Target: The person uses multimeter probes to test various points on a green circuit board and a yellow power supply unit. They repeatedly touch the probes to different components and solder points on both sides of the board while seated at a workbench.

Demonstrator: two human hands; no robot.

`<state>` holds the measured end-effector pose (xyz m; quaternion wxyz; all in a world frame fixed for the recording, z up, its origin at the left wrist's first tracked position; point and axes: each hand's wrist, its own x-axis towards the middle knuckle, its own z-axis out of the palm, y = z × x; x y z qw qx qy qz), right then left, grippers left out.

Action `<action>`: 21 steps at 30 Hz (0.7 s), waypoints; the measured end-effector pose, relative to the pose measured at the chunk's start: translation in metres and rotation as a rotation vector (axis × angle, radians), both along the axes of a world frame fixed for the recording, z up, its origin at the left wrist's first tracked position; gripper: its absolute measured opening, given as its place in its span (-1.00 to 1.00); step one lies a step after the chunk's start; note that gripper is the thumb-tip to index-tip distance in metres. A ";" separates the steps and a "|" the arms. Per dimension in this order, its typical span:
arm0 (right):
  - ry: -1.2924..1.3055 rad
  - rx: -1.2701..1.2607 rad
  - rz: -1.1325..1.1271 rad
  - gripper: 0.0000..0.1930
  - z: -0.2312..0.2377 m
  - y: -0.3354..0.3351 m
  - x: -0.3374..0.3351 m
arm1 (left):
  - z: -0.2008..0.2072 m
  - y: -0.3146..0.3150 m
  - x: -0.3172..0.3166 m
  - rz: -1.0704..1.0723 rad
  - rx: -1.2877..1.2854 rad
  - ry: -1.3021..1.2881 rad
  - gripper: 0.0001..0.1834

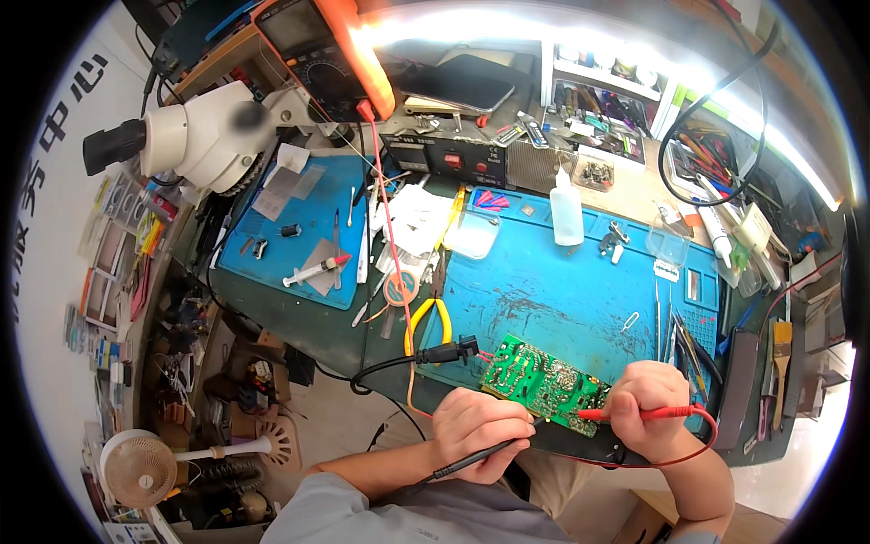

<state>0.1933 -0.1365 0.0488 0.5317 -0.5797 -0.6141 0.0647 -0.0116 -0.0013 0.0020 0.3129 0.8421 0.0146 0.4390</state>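
Observation:
A green circuit board [535, 376] lies at the near edge of the blue work mat [517, 299], its soldered side up. My left hand [480, 431] is closed on a black test probe [467, 461], whose tip reaches the board's near edge. A red test probe [657, 413] is gripped in my right hand [648, 403], with its tip over the board's right part. Whether either tip touches a joint is too small to tell. A black power plug [444, 352] on a cable rests beside the board's left end. The orange multimeter [331, 63] stands at the back left.
Yellow-handled pliers [426, 326] lie left of the board. Tweezers [680, 340] sit to the right. Farther back are a white squeeze bottle [565, 213] and a black power unit [444, 159]. A white microscope [195, 136] overhangs the left mat; a fan [138, 467] stands lower left.

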 end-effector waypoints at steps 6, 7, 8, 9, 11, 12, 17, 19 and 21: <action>-0.043 0.009 -0.004 -0.80 0.002 0.000 0.001 | 0.002 -0.002 0.001 0.015 0.005 0.004 -0.83; -0.043 0.008 -0.001 -0.80 0.002 0.000 0.002 | 0.002 -0.002 0.000 0.019 0.008 0.006 -0.83; -0.045 0.006 0.001 -0.80 0.002 0.000 0.002 | 0.002 -0.002 0.001 0.017 0.006 0.006 -0.83; -0.042 0.006 0.000 -0.80 0.001 0.000 0.002 | 0.002 -0.002 0.001 0.016 0.005 0.007 -0.83; -0.035 0.007 -0.001 -0.80 0.000 -0.001 0.002 | 0.002 -0.003 0.001 0.013 0.002 0.009 -0.83; -0.033 0.009 -0.002 -0.80 0.000 -0.001 0.003 | 0.001 -0.003 0.001 0.012 0.001 0.009 -0.83; -0.035 0.028 -0.008 -0.81 0.000 0.000 0.001 | 0.002 -0.003 0.000 0.010 0.005 0.018 -0.82; -0.050 0.027 -0.008 -0.81 0.000 0.001 0.002 | 0.004 -0.002 0.000 0.008 0.011 0.027 -0.82; -0.053 0.023 -0.010 -0.81 0.000 0.001 0.002 | 0.003 -0.001 -0.001 0.005 0.011 0.026 -0.82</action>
